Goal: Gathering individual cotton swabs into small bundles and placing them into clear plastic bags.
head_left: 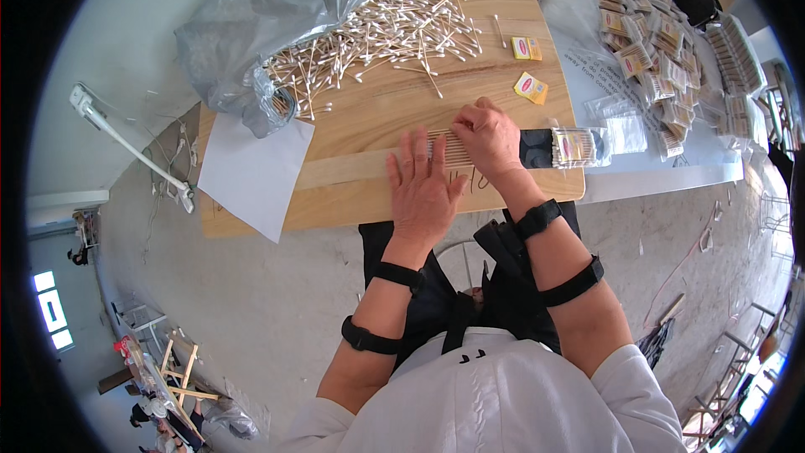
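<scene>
A neat row of cotton swabs (pixel 454 153) lies side by side on the wooden table (pixel 352 130), between my hands. My left hand (pixel 422 193) rests flat with its fingers stretched out, the fingertips at the row's left end. Over the row's right part my right hand (pixel 491 141) is closed, thumb and fingers pinched together; whatever they hold is hidden. Just right of it is a black pad (pixel 536 148), beside a clear packet of swabs (pixel 575 148) with a yellow label. A pale strip (pixel 344 168) runs along the table left of my left hand.
Loose swabs (pixel 394 29) spill in a heap from a grey plastic bag (pixel 260 17) at the back. White paper (pixel 251 168) overhangs the front left edge. Two yellow cards (pixel 531 87) lie back right. Filled swab packets (pixel 654 50) pile up beyond the table's right side.
</scene>
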Available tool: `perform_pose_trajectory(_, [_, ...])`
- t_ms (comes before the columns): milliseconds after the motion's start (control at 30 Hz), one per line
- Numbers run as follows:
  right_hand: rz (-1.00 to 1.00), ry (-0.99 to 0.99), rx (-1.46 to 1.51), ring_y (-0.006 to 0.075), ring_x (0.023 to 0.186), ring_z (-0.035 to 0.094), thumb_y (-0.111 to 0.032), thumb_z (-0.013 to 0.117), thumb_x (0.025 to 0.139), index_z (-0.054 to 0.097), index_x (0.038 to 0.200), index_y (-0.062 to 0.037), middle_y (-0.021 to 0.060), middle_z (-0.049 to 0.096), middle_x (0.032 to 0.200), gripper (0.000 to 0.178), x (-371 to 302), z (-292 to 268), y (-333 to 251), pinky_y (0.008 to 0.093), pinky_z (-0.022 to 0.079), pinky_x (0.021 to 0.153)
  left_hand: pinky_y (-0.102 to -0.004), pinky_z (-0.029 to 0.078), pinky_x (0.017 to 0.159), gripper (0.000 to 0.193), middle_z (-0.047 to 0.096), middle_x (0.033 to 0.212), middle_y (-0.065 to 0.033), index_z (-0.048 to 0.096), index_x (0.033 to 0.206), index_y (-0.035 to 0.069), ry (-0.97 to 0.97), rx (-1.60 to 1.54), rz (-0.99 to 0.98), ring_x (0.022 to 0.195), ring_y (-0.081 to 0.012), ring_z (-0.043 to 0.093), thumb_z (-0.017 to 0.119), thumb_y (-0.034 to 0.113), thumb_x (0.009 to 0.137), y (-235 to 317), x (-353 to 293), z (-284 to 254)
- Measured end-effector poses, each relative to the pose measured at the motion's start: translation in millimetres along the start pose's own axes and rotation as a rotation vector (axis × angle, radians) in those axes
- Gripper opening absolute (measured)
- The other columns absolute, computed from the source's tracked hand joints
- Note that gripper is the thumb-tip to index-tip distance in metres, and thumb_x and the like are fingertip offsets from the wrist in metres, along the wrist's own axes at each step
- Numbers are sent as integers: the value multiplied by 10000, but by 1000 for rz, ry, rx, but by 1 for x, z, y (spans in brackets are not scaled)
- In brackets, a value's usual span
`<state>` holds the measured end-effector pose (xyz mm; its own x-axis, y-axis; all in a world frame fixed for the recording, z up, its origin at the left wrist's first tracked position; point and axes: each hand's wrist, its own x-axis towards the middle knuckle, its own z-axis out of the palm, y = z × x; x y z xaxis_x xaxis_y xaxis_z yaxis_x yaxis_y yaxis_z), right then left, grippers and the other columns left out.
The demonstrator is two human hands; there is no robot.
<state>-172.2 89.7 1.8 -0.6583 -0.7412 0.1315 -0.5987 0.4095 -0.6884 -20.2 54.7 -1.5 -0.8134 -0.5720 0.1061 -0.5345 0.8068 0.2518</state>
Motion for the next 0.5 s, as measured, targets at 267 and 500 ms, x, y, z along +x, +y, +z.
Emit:
perform_pose_trajectory(267, [-18,27,-12,286,829,625,-184,653,762,668,748,-110,72,597,819,77,-1,-2,-3,408,508,689,-513,141,1150,665,226,1539,-196,288,1464,14,-2,-91,14,1436,-383,170,482,391,953,-2,2,-1])
perform_pose_trajectory(500, [95,304,656,245,1035,610,-95,576,909,653,1044,-6,139,621,1115,179,-19,5,4,322,473,898,-384,171,1168,588,221,1545,-206,201,1487,-27,429,-1135,-206,1444,-282,194,396,288,1030,-8,26,6])
